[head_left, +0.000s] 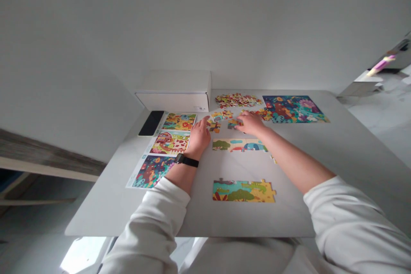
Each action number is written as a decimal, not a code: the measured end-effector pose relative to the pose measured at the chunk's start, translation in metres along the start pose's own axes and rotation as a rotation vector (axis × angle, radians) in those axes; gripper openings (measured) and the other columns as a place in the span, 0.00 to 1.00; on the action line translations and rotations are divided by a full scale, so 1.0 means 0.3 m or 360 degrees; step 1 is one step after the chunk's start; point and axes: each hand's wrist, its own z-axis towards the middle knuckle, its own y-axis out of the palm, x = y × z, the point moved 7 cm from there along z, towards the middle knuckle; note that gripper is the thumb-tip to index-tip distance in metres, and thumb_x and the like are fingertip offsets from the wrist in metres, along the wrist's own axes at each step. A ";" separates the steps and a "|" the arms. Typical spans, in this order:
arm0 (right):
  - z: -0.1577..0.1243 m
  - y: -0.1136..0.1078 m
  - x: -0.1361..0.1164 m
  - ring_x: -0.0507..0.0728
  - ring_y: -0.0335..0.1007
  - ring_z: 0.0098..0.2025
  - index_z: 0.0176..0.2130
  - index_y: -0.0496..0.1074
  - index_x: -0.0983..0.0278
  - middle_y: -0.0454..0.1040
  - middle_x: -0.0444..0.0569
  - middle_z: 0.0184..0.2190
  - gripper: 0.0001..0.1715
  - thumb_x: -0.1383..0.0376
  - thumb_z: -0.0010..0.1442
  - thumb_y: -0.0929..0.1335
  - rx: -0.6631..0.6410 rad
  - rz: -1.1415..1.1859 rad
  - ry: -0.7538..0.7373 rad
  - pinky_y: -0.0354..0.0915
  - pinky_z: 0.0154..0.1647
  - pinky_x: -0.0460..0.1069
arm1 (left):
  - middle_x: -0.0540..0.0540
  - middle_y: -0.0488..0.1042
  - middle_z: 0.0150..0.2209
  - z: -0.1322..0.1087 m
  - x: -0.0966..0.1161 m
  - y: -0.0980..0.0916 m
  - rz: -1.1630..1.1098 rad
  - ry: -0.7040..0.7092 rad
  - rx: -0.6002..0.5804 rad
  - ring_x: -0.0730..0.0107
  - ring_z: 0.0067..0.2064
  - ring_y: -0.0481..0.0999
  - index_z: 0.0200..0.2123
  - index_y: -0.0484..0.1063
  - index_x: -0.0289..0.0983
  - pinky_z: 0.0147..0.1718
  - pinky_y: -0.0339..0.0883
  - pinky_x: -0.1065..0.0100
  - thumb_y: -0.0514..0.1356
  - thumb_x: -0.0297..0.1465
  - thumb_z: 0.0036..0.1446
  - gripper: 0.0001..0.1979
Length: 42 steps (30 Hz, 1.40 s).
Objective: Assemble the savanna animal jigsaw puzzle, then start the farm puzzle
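My left hand rests on the table beside the picture sheet, its fingers stretched toward loose puzzle pieces. My right hand is bent over a puzzle piece that lies flat, thumb and fingers at its edge; part of it is hidden. Between and beyond both hands lie more loose pieces. Nearer to me is a joined strip with a tree and a blue elephant. Closer still lies a joined block with a crocodile and green bushes. A single piece sits under my right forearm.
A heap of pieces lies at the back, beside a finished dark-blue puzzle. A white box stands against the wall. On the left are a phone and a sheet of three pictures. The table edge runs before me.
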 end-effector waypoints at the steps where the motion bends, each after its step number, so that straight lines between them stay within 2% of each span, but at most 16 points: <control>1: 0.006 0.007 -0.004 0.72 0.72 0.64 0.54 0.83 0.57 0.78 0.59 0.61 0.23 0.50 0.65 0.77 -0.0021 0.0004 0.0006 0.67 0.66 0.65 | 0.40 0.82 0.54 0.000 -0.002 0.001 0.0003 -0.0001 -0.0003 0.50 0.57 0.80 0.70 0.66 0.42 0.61 0.72 0.49 0.55 0.18 0.60 0.35; 5: 0.024 0.014 -0.006 0.69 0.75 0.61 0.51 0.82 0.58 0.80 0.56 0.57 0.22 0.57 0.59 0.81 0.0024 0.0155 0.0019 0.69 0.63 0.61 | 0.39 0.82 0.55 0.002 -0.003 0.006 0.0011 0.0003 -0.0017 0.50 0.58 0.80 0.70 0.65 0.41 0.62 0.71 0.50 0.56 0.18 0.60 0.36; 8: 0.021 0.013 0.001 0.61 0.79 0.49 0.46 0.79 0.58 0.83 0.50 0.46 0.12 0.63 0.62 0.77 0.0094 0.0489 0.0005 0.71 0.53 0.54 | 0.38 0.82 0.55 -0.002 0.005 0.008 0.0009 0.0010 -0.0021 0.50 0.59 0.79 0.71 0.64 0.39 0.62 0.70 0.50 0.58 0.21 0.62 0.34; 10: 0.006 0.008 0.007 0.58 0.79 0.41 0.42 0.76 0.59 0.83 0.47 0.39 0.06 0.62 0.65 0.75 0.0131 0.0756 -0.0009 0.71 0.46 0.51 | 0.38 0.82 0.54 -0.005 0.015 0.002 0.0000 0.0006 -0.0014 0.50 0.58 0.80 0.70 0.65 0.39 0.62 0.71 0.50 0.59 0.24 0.65 0.31; 11: -0.007 0.000 0.009 0.57 0.78 0.38 0.41 0.75 0.59 0.82 0.46 0.37 0.07 0.60 0.65 0.74 0.0160 0.0881 -0.0023 0.71 0.44 0.51 | 0.39 0.82 0.53 -0.007 0.021 -0.005 -0.0007 -0.0001 -0.0003 0.51 0.58 0.80 0.69 0.66 0.39 0.61 0.71 0.51 0.60 0.26 0.66 0.29; 15: -0.094 -0.063 0.008 0.58 0.75 0.37 0.39 0.71 0.58 0.79 0.46 0.36 0.18 0.49 0.64 0.75 0.0296 0.1266 -0.0129 0.71 0.42 0.52 | 0.41 0.83 0.50 0.000 0.045 -0.091 -0.0131 -0.0068 0.0174 0.58 0.52 0.82 0.66 0.69 0.39 0.58 0.72 0.56 0.59 0.27 0.68 0.24; 17: -0.154 -0.098 0.004 0.58 0.74 0.37 0.40 0.70 0.57 0.78 0.46 0.36 0.22 0.45 0.63 0.75 0.0334 0.1386 -0.0156 0.71 0.41 0.52 | 0.42 0.83 0.49 0.002 0.055 -0.157 -0.0317 -0.0138 0.0296 0.63 0.47 0.82 0.64 0.70 0.39 0.52 0.75 0.61 0.59 0.28 0.70 0.21; 19: -0.221 -0.123 -0.004 0.57 0.73 0.37 0.41 0.69 0.57 0.76 0.46 0.36 0.22 0.44 0.62 0.75 0.0356 0.1467 -0.0164 0.71 0.41 0.53 | 0.43 0.83 0.48 -0.007 0.080 -0.212 -0.0538 -0.0139 0.0324 0.66 0.45 0.81 0.61 0.73 0.39 0.47 0.75 0.65 0.59 0.32 0.72 0.17; 21: -0.287 -0.132 -0.026 0.57 0.72 0.37 0.41 0.69 0.57 0.75 0.46 0.37 0.22 0.46 0.62 0.75 0.0342 0.1529 -0.0178 0.71 0.42 0.53 | 0.43 0.82 0.47 -0.036 0.124 -0.244 -0.0731 -0.0073 0.0245 0.67 0.45 0.82 0.59 0.74 0.39 0.44 0.75 0.68 0.60 0.37 0.74 0.16; 23: -0.343 -0.116 -0.061 0.57 0.72 0.36 0.40 0.68 0.57 0.75 0.45 0.36 0.21 0.47 0.61 0.75 0.0262 0.1585 -0.0187 0.71 0.41 0.53 | 0.42 0.82 0.47 -0.087 0.175 -0.246 -0.0854 -0.0006 0.0069 0.68 0.44 0.82 0.61 0.73 0.39 0.42 0.75 0.69 0.62 0.41 0.73 0.19; 27: -0.420 -0.044 -0.145 0.57 0.73 0.37 0.40 0.68 0.57 0.75 0.44 0.35 0.19 0.48 0.61 0.74 0.0096 0.1626 -0.0211 0.71 0.41 0.52 | 0.41 0.83 0.48 -0.218 0.260 -0.183 -0.0872 0.0084 -0.0383 0.68 0.40 0.82 0.64 0.73 0.40 0.38 0.76 0.69 0.70 0.45 0.65 0.29; 29: -0.443 -0.007 -0.183 0.57 0.73 0.38 0.40 0.68 0.57 0.75 0.44 0.35 0.18 0.49 0.61 0.74 0.0059 0.1619 -0.0248 0.71 0.42 0.52 | 0.43 0.83 0.45 -0.269 0.287 -0.151 -0.0816 0.0126 -0.0513 0.68 0.40 0.82 0.59 0.76 0.39 0.39 0.75 0.68 0.72 0.44 0.61 0.27; 32: -0.468 0.040 -0.231 0.56 0.74 0.37 0.40 0.68 0.57 0.76 0.43 0.35 0.15 0.52 0.62 0.73 -0.0020 0.1607 -0.0304 0.71 0.42 0.51 | 0.48 0.80 0.37 -0.315 0.304 -0.119 -0.0767 0.0147 -0.0600 0.69 0.37 0.79 0.52 0.79 0.38 0.39 0.73 0.69 0.70 0.41 0.62 0.19; 35: -0.486 0.059 -0.259 0.56 0.74 0.36 0.39 0.68 0.57 0.76 0.43 0.35 0.13 0.54 0.61 0.73 -0.0066 0.1575 -0.0329 0.70 0.41 0.51 | 0.52 0.75 0.30 -0.337 0.292 -0.106 -0.0811 0.0088 -0.0630 0.72 0.32 0.74 0.50 0.78 0.38 0.34 0.68 0.70 0.68 0.39 0.61 0.17; 39: -0.498 0.047 -0.280 0.56 0.74 0.35 0.39 0.70 0.57 0.77 0.42 0.33 0.12 0.57 0.60 0.73 -0.0017 0.1600 -0.0386 0.70 0.40 0.51 | 0.55 0.72 0.27 -0.353 0.259 -0.107 -0.0907 -0.0015 -0.0679 0.73 0.29 0.71 0.44 0.76 0.38 0.31 0.64 0.71 0.69 0.40 0.57 0.16; 42: -0.503 0.046 -0.296 0.56 0.75 0.35 0.39 0.71 0.58 0.78 0.43 0.34 0.10 0.60 0.59 0.74 0.0038 0.1629 -0.0438 0.71 0.40 0.51 | 0.56 0.72 0.26 -0.360 0.240 -0.112 -0.0893 -0.0033 -0.0741 0.74 0.29 0.70 0.43 0.75 0.38 0.31 0.62 0.72 0.69 0.40 0.56 0.16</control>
